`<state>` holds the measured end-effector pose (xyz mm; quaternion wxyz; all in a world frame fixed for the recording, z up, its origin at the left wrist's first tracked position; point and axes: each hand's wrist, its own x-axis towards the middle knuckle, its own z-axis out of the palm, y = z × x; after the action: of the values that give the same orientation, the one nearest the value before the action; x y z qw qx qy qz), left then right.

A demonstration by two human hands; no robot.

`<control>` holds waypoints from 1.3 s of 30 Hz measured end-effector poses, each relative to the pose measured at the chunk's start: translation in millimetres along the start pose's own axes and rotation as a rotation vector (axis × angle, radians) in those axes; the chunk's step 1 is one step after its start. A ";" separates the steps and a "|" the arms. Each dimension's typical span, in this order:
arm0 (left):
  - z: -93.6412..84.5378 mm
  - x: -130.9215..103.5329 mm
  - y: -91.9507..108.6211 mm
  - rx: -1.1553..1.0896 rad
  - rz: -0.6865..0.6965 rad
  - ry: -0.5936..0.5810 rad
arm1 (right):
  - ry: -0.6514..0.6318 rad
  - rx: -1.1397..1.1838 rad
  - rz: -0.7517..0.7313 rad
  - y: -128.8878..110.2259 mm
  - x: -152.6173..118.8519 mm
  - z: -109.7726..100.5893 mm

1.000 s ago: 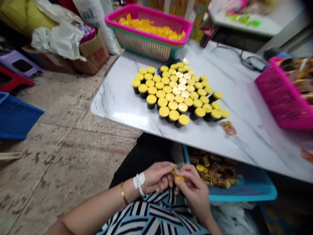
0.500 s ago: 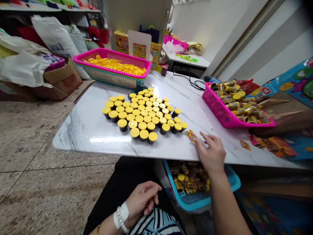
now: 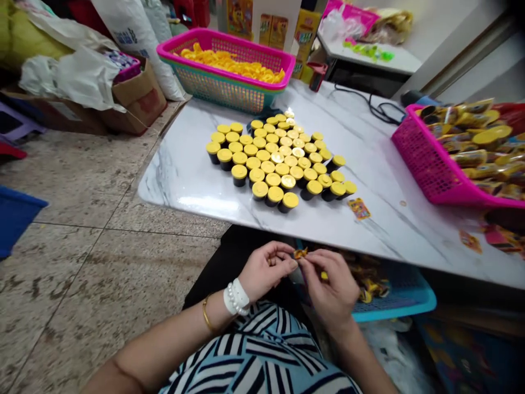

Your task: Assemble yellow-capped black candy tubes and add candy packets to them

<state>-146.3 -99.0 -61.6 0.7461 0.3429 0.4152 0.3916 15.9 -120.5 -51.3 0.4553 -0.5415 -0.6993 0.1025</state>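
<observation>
Both my hands are together over my lap, just below the table's front edge. A small folded orange printed paper label (image 3: 301,253) is pinched between the fingertips of my left hand (image 3: 266,269) and my right hand (image 3: 331,284). Fingers cover much of it. On the marbled white table (image 3: 188,205) beyond lies a flat orange printed label (image 3: 359,208). To its left, a crowd of small black cups with yellow lids (image 3: 273,179) stands upright. Beneath my right hand, a blue basket (image 3: 414,295) holds several yellow-wrapped pieces, partly hidden.
A pink-rimmed basket (image 3: 270,82) of yellow pieces stands at the table's back left. Another pink basket (image 3: 426,164), heaped with yellow-wrapped pieces, is at right. A black cable (image 3: 379,112) lies at the back. Cardboard boxes (image 3: 135,101) sit on the floor at left.
My right hand has come back from the table to my lap and meets my left hand, with a small orange label between them. The view has tilted down and shifted left.
</observation>
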 end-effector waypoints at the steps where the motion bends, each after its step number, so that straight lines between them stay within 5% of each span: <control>1: -3.0 -0.2 -0.2 0.012 0.000 0.004 | -0.029 0.078 0.074 -5.0 -8.4 7.8; 6: -24.1 -6.6 -8.4 0.068 -0.038 0.045 | -0.270 0.609 0.748 -6.6 -19.1 25.2; 10: -35.1 -18.2 -14.5 0.116 -0.019 0.120 | -0.495 0.701 0.926 -5.3 -18.1 32.4; 15: -34.3 -39.0 -15.7 0.221 0.099 0.396 | -0.316 0.587 0.903 -12.3 -27.9 46.4; 24: -31.5 -47.0 -16.4 0.100 -0.004 0.386 | -0.211 0.446 0.708 -19.4 -36.7 49.4; 35: -39.1 -41.4 -19.9 0.030 -0.054 0.375 | -0.342 0.297 0.340 -12.4 -45.3 58.7; 39: -43.0 -40.6 -18.2 0.177 0.078 0.432 | -0.348 0.213 0.135 -16.9 -35.5 49.7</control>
<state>-193.2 -134.6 -80.7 0.5910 0.3311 0.5845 0.4465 -32.5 -140.0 -87.3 0.3742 -0.5101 -0.7147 0.2982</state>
